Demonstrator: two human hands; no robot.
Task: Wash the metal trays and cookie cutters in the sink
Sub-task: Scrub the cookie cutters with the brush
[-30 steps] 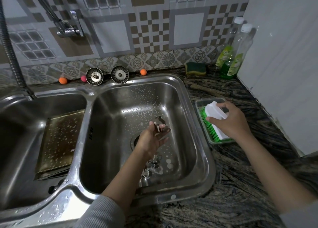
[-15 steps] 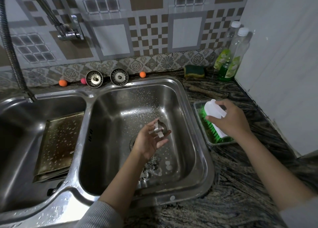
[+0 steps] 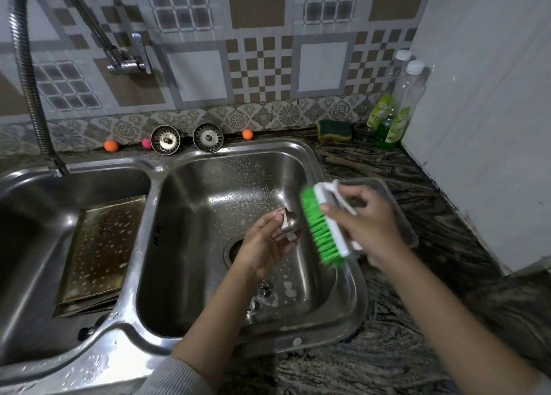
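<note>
Patterned tiles stood behind a steel double sink (image 3: 351, 278). From the head view, the left hand (image 3: 265, 242) pinched a small cookie cutter (image 3: 287, 226) over the right basin, above the drain. The right hand (image 3: 362, 224) clasped a green scrub brush (image 3: 320, 226), its long axis running near to far, bristles facing left, just beside the cutter. A metal tray (image 3: 98, 254) lay in the left basin.

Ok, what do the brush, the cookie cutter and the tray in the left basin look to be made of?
Brush: glossy white back and bright green bristles, likely plastic. Cookie cutter, held in the left hand: a thin grey strip with a dull shine, probably metal. Tray: flat reflective sheet metal with a folded rim, brownish and soap-flecked.
</note>
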